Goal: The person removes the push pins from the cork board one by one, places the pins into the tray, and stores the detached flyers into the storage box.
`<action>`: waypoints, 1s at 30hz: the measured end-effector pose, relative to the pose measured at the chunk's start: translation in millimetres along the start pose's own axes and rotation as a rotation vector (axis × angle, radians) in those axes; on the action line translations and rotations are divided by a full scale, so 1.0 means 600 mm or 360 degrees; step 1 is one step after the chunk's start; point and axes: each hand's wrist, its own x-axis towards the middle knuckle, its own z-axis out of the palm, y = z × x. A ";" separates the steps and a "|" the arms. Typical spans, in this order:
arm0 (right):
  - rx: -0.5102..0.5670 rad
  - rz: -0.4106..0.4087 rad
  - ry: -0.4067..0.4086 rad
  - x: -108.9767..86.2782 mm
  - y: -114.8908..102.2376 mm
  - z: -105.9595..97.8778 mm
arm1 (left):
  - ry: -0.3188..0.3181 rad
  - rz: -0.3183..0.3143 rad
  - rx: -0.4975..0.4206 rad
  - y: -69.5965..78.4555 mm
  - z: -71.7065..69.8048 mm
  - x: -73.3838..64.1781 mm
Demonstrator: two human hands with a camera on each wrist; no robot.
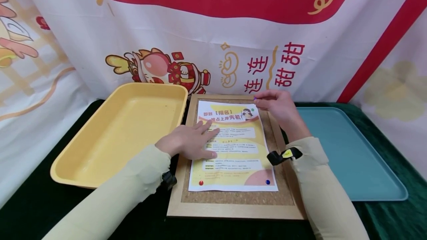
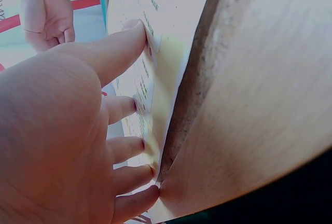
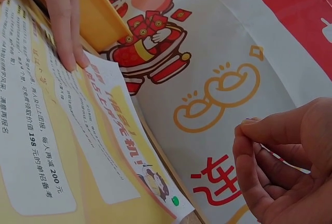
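A printed yellow-and-white poster (image 1: pixel 230 158) lies on a wood-framed corkboard (image 1: pixel 230 197). My left hand (image 1: pixel 191 140) rests spread on the poster's left side, fingers extended; in the left wrist view its fingertips touch the sheet near its edge. At the board's top right, my right hand (image 1: pixel 278 108) pinches a tiny purple-blue thing (image 1: pixel 255 98), probably a pushpin, mostly hidden by thumb and finger. A red pushpin (image 1: pixel 201 183) sits at the poster's lower left corner and a blue pushpin (image 1: pixel 268 182) at its lower right. A small green spot (image 3: pixel 175 201) shows near the upper right corner.
A yellow tray (image 1: pixel 116 136) stands left of the board, a blue-green tray (image 1: pixel 353 155) to its right. Dark green cloth (image 1: pixel 140 225) covers the table. Behind hangs a white and red printed cloth (image 1: pixel 213 25), close to the board's far edge.
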 end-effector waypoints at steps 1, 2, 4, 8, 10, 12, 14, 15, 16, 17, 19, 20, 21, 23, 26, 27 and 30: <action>0.0000 -0.0001 0.0002 0.000 0.000 0.000 | 0.0001 -0.0001 0.0001 0.000 0.000 0.000; 0.0001 -0.0001 0.0004 0.001 0.001 0.000 | 0.0002 -0.0001 0.0000 -0.001 0.000 0.000; 0.0003 -0.0006 0.0004 0.001 0.001 0.000 | 0.0003 -0.0002 -0.0003 -0.001 0.000 0.000; 0.0011 -0.0009 0.0002 0.002 0.001 -0.001 | 0.0007 -0.0004 -0.0010 -0.002 0.001 0.000; 0.0019 -0.0006 0.0002 0.001 0.000 -0.001 | 0.0008 -0.0002 -0.0011 -0.002 0.001 0.000; 0.0025 0.0002 0.0004 0.000 0.000 -0.002 | 0.0009 0.0000 -0.0007 -0.002 0.001 0.001; 0.0026 0.0010 0.0012 0.001 0.001 -0.003 | 0.0009 0.0003 -0.0004 -0.002 0.002 0.001; 0.0023 0.0014 0.0015 0.001 0.001 -0.004 | 0.0009 0.0003 -0.0004 -0.002 0.002 0.001; 0.0018 0.0022 0.0022 0.001 0.001 -0.005 | 0.0008 0.0005 -0.0005 -0.001 0.001 0.001; 0.0015 0.0024 0.0026 0.001 0.001 -0.006 | 0.0007 0.0007 -0.0005 -0.001 0.001 0.002; 0.0011 0.0032 0.0038 0.002 0.002 -0.008 | 0.0007 0.0010 -0.0013 -0.001 0.001 0.002; 0.0017 0.0037 0.0043 0.002 0.002 -0.009 | 0.0006 0.0009 -0.0017 -0.001 0.001 0.002; 0.0024 0.0038 0.0047 0.001 0.002 -0.010 | 0.0007 0.0007 -0.0024 -0.001 0.001 0.002; 0.0045 0.0039 0.0053 0.002 0.002 -0.011 | 0.0006 0.0000 -0.0031 -0.002 0.001 0.000; 0.0068 0.0041 0.0058 0.003 0.002 -0.014 | 0.0012 -0.0005 -0.0036 -0.003 0.002 -0.001; 0.0071 0.0041 0.0059 0.004 0.003 -0.015 | 0.0016 -0.0004 -0.0037 -0.003 0.002 -0.002; 0.0065 0.0040 0.0069 0.005 0.005 -0.022 | 0.0024 0.0013 -0.0030 -0.003 0.002 0.000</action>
